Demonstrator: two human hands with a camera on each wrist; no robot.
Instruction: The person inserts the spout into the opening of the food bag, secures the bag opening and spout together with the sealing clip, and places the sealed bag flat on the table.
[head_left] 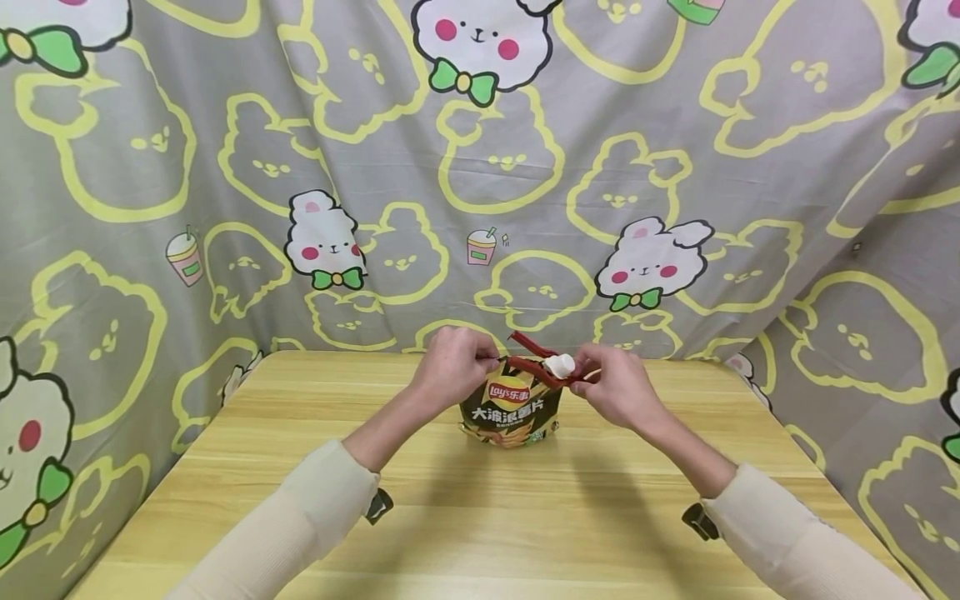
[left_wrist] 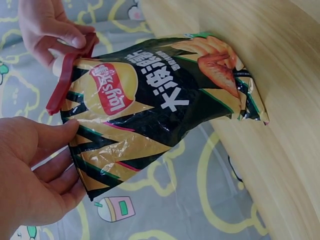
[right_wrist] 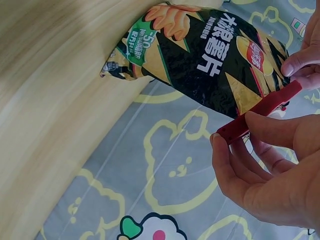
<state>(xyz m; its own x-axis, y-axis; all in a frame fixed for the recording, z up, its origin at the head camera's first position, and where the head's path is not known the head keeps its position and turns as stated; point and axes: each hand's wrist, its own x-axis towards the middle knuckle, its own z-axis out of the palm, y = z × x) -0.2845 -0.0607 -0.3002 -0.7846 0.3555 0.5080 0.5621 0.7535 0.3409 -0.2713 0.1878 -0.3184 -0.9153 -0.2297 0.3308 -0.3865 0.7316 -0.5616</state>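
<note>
A black and gold bag of potato chips (head_left: 510,412) stands upright on the table, its front label toward the head view. My left hand (head_left: 455,362) pinches the bag's top edge at its left corner, thumb in front, as the left wrist view also shows (left_wrist: 40,170). My right hand (head_left: 618,383) pinches the hinged end of a red bag clip (right_wrist: 260,114) with a white knob (head_left: 559,365). In the head view the clip's two arms are spread apart, one along the front of the bag's top edge. How far the rear arm reaches behind the bag is hidden.
The light wooden table (head_left: 480,533) runs back to a grey curtain (head_left: 405,167) with rabbit and bear drawings. The curtain hangs behind and on both sides. A dark strap piece (head_left: 379,506) shows below the left sleeve, another (head_left: 700,522) below the right.
</note>
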